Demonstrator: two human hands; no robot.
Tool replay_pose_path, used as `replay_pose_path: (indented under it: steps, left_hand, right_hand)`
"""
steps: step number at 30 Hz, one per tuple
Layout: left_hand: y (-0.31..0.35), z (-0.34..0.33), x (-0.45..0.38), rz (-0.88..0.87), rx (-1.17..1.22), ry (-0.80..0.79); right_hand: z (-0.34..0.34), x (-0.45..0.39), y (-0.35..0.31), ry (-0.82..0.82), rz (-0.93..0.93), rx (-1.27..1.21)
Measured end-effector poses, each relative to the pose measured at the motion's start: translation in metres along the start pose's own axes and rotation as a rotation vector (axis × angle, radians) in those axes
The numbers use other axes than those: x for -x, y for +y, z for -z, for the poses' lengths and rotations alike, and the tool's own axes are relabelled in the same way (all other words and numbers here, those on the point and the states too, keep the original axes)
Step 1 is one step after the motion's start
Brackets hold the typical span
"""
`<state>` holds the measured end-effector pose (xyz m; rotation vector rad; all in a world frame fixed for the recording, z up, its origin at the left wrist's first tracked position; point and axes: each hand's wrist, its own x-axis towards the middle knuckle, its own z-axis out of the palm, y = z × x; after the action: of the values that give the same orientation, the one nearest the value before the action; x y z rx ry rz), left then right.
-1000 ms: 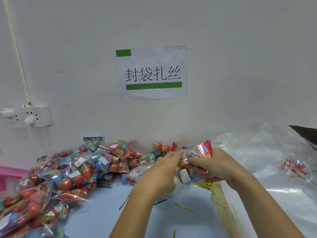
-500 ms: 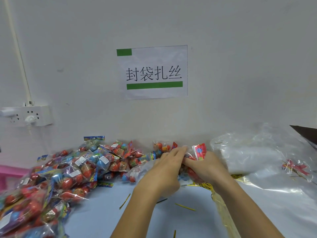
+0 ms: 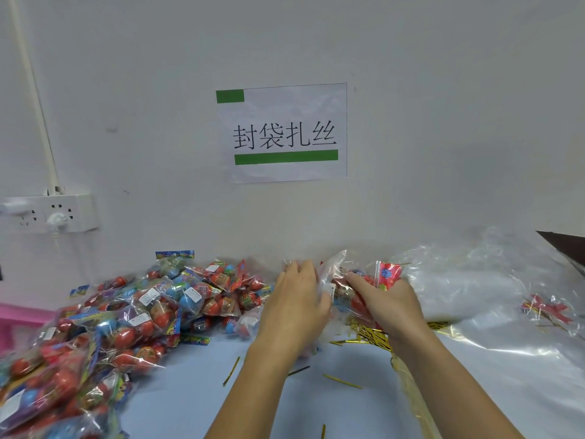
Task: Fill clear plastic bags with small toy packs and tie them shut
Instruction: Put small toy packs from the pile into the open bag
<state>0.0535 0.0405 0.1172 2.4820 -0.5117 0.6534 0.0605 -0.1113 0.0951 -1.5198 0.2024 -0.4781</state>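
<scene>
Clear bag (image 3: 340,280) with toy packs inside, held above the counter (image 3: 190,407), directly below the wall sign (image 3: 285,133). Right hand (image 3: 384,307) curled under and around the bag, index finger laid across its front; red header of a toy pack (image 3: 387,274) standing out above that hand. Left hand (image 3: 296,304) flat against the bag's left side, fingers mostly straight; pinching of film not discernible.

Step judged: filling or settling packs in the bag, mouth not yet gathered. Next move likely calls for bunching the neck and taking a tie from the gold twist ties (image 3: 372,335) lying just below the bag.

Below-left of the sign, large heap of toy packs (image 3: 126,315) reaching almost to the left hand. Below-right, pile of empty clear bags (image 3: 474,280) close beside the right hand. Open counter only nearer the body, strewn with loose ties (image 3: 342,381). Wall close behind the bag; little room beyond.
</scene>
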Motion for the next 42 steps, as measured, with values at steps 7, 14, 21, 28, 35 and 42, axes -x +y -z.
replay_pose_path:
  steps: [7,14,21,28,35,42]
  left_hand:
    - [0.001,-0.002,-0.004,-0.075,0.066,0.105]
    - [-0.001,0.001,-0.005,-0.126,0.267,0.061]
    - [-0.004,0.003,-0.007,0.058,0.404,0.038]
    - [-0.009,-0.002,-0.004,-0.017,0.346,-0.048]
    - [-0.007,-0.004,-0.005,-0.096,0.414,0.069]
    - [-0.009,-0.005,-0.006,-0.051,0.442,0.172]
  right_hand:
    - [-0.006,0.005,0.003,-0.192,-0.025,-0.033]
    - [-0.006,0.006,0.006,-0.168,-0.04,-0.001]
    - [-0.002,0.012,-0.003,-0.28,-0.038,0.053]
    - [-0.003,0.024,-0.013,-0.46,0.155,0.132]
    - [-0.004,0.024,-0.015,-0.46,0.216,0.159]
    - [-0.002,0.018,-0.015,-0.491,0.145,0.268]
